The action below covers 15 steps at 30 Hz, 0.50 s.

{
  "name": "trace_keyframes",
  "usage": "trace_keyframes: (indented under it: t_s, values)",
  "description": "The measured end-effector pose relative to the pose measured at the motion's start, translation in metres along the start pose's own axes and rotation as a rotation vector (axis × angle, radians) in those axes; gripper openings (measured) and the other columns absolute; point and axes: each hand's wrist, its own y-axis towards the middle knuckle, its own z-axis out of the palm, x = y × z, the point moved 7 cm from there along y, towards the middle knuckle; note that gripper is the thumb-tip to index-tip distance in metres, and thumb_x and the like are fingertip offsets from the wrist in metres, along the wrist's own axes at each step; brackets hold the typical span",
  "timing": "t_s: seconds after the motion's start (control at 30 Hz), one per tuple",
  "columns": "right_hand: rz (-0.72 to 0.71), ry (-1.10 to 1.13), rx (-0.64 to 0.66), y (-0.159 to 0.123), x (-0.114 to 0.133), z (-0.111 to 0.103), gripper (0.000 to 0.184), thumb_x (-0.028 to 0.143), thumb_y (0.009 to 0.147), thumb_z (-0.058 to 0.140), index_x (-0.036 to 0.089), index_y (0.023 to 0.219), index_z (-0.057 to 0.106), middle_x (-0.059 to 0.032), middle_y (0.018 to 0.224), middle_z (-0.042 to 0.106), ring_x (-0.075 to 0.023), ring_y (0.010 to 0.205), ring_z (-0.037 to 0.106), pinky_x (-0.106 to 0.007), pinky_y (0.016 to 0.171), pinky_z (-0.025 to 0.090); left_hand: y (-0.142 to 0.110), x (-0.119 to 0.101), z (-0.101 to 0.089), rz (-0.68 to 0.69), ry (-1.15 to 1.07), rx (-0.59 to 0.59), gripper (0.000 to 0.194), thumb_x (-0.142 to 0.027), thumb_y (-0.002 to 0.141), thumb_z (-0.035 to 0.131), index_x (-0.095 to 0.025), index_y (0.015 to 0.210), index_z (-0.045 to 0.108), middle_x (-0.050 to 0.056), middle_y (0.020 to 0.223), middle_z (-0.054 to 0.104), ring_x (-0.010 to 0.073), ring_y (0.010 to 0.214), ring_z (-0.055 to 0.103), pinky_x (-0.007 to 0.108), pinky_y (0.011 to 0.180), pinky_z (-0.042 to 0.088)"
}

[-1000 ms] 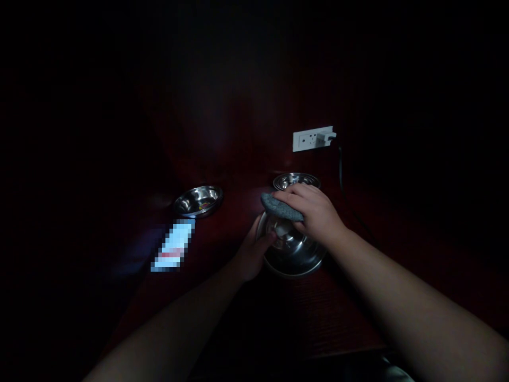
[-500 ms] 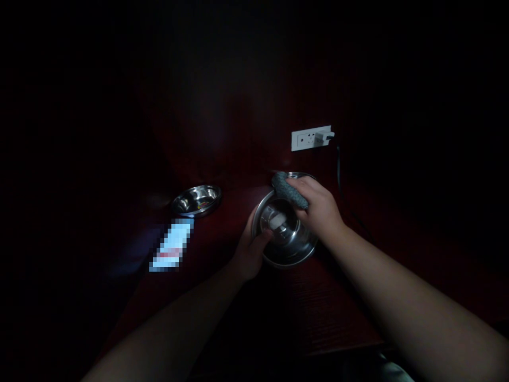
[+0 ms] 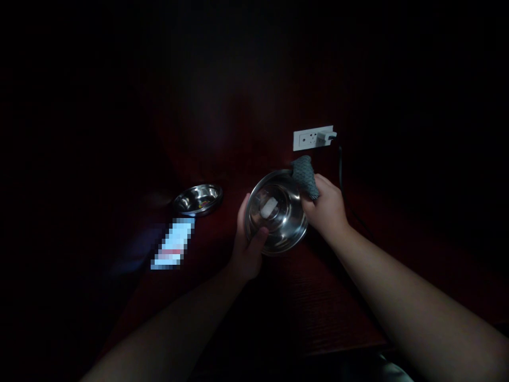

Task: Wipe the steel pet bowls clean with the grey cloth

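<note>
A shiny steel bowl [image 3: 288, 225] is held tilted above the dark red table, its inside turned toward me. My left hand [image 3: 248, 241] grips its left side, thumb over the rim and fingers behind. A pale patch [image 3: 269, 207] shows at the bottom of the bowl; I cannot tell whether it is a label or a reflection. At the upper right rim, my right hand [image 3: 326, 207] is closed on a grey-green cloth [image 3: 305, 176], which sticks up past the rim. Some of the right fingers are hidden behind the cloth and bowl.
A shallow steel dish [image 3: 199, 200] with small coloured bits in it stands to the left. Nearer me lies a bright, blurred-out screen [image 3: 174, 244]. On the back wall is a white socket panel [image 3: 306, 139] with a plug and dark cable [image 3: 341, 170]. The surroundings are very dark.
The bowl has shifted slightly left and up and turned. My right hand has moved a little right with the cloth, which now stands more upright at the rim.
</note>
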Motion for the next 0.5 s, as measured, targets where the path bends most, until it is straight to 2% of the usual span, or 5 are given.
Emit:
trace_keyframes:
  t_s: [0.13, 0.23, 0.37, 0.5]
  values:
    - [0.030, -0.007, -0.019, -0.001, -0.006, 0.001, 0.013, 0.016, 0.078, 0.054, 0.021, 0.084, 0.064, -0.0066, 0.089, 0.070, -0.0230, 0.080, 0.063, -0.036, 0.074, 0.050, 0.000, -0.004, -0.001, 0.055, 0.009, -0.024, 0.077, -0.042, 0.088, 0.063, -0.029, 0.152, 0.024, 0.010, 0.148, 0.049, 0.0307, 0.135, 0.047, 0.048, 0.114, 0.037]
    - [0.084, -0.028, 0.004, -0.004, -0.011, 0.005, 0.009, 0.021, 0.080, 0.055, 0.021, 0.084, 0.063, -0.0068, 0.085, 0.069, -0.0228, 0.076, 0.063, -0.036, 0.072, 0.050, 0.001, -0.007, -0.004, 0.093, 0.033, -0.032, 0.078, -0.041, 0.088, 0.063, -0.029, 0.152, 0.021, 0.011, 0.149, 0.047, 0.0303, 0.136, 0.046, 0.047, 0.115, 0.036]
    - [0.108, -0.038, 0.051, -0.007, -0.016, 0.010, 0.013, 0.022, 0.080, 0.054, 0.019, 0.088, 0.064, -0.0092, 0.088, 0.070, -0.0236, 0.077, 0.063, -0.035, 0.071, 0.049, 0.004, -0.009, -0.003, 0.124, 0.082, 0.024, 0.083, -0.039, 0.085, 0.067, -0.026, 0.152, 0.020, 0.015, 0.149, 0.044, 0.0313, 0.136, 0.045, 0.049, 0.114, 0.035]
    - [0.068, -0.047, 0.032, -0.005, -0.017, 0.008, 0.023, 0.017, 0.077, 0.052, 0.019, 0.096, 0.064, -0.0096, 0.095, 0.069, -0.0256, 0.085, 0.063, -0.038, 0.077, 0.049, 0.007, -0.012, 0.002, 0.135, 0.125, 0.105, 0.088, -0.035, 0.081, 0.072, -0.024, 0.150, 0.018, 0.016, 0.150, 0.042, 0.0312, 0.137, 0.043, 0.049, 0.115, 0.033]
